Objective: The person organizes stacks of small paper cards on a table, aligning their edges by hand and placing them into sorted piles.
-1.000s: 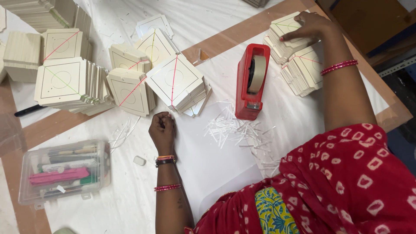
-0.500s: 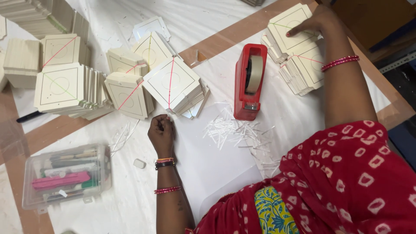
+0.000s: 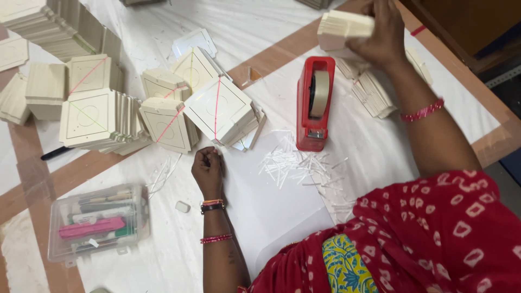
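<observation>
Head view: right hand (image 3: 382, 33) gripping a cream card stack (image 3: 342, 28), fingers clamped over its end, lifting it clear above the red tape dispenser (image 3: 313, 103) near the far edge of the white sheet (image 3: 271, 211). Left hand (image 3: 207, 171) resting clenched and holding nothing on that sheet, just beside a tied card bundle (image 3: 220, 108), with white strip scraps (image 3: 296, 163) lying nearby.

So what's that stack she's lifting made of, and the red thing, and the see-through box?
The stack in the right hand looks like cream cardboard, matte; its side shows many thin layered edges. The red tape dispenser seems hard plastic, smooth and slightly glossy. The clear box is probably plastic too, since the pens inside show through its walls. The left hand rests on the white table cover.
</observation>
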